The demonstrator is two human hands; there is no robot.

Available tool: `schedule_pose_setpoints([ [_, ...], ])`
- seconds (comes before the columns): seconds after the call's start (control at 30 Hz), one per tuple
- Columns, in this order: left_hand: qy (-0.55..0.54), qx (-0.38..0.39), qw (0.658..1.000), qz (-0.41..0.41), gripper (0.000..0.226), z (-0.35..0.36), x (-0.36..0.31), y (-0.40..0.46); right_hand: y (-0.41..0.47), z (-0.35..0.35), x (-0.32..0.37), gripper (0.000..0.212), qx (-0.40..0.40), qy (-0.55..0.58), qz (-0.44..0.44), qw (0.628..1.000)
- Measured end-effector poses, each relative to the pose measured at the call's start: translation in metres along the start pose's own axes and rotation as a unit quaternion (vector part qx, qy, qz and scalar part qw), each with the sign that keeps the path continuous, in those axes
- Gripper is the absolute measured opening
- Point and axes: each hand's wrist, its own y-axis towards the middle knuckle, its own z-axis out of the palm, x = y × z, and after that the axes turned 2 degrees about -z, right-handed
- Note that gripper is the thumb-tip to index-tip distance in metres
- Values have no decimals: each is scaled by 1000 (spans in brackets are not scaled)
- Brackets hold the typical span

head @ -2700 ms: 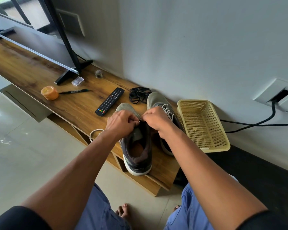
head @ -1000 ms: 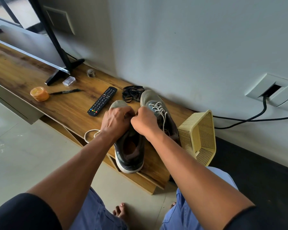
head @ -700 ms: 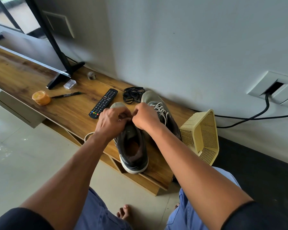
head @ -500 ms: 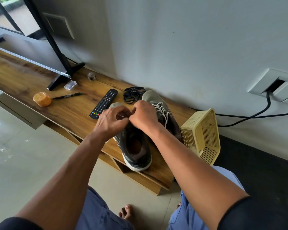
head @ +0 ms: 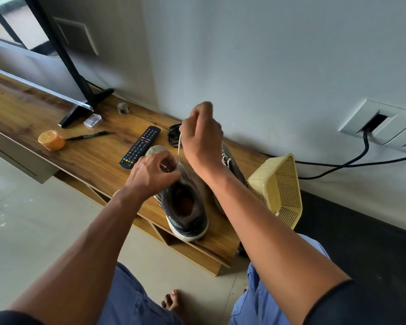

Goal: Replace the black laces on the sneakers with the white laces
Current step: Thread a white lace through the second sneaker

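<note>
1. Two sneakers sit on the wooden bench (head: 56, 118), and we take the near sneaker (head: 185, 207) as our landmark: it lies heel toward us at the bench's front edge, its collar open.
2. Our right hand (head: 201, 139) is raised above that sneaker's toe, fingers curled and pinching the white lace (head: 179, 146), which runs taut down to the eyelets.
3. Our left hand (head: 154, 173) rests on the sneaker's forefoot, fingertips bent and pinching near the lace at the eyelet row; exactly what they grip is hidden.
4. Just beyond and to the right of our landmark lies the second sneaker (head: 232, 165), already showing white lacing, though our right forearm hides most of it.
5. Past the landmark's toe, near the wall, lies a dark tangle that we judge to be the black laces (head: 174, 136); to the left of the toe sits a remote (head: 141, 146), and to the right, beyond the second sneaker, a yellow basket (head: 281, 184) tips on its side.
6. We judge the lace light, limp and slightly grippy, so it is best held close to its stiff tip for threading.
7. We judge the sneaker soft and light enough to slide, so we would steady it at the forefoot while pulling.
</note>
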Motion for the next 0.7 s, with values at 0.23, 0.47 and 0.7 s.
schedule_pose_setpoints([
  [0.23,38,-21,999,-22,14,5,-4,2,15,-25,18,10,-97,156,28,983],
  [0.47,53,-33,998,-32,11,8,-5,2,36,-46,44,9,-89,250,-2,964],
  [0.7,62,-28,997,-32,16,3,-6,-1,51,-71,66,10,-105,320,-29,941],
])
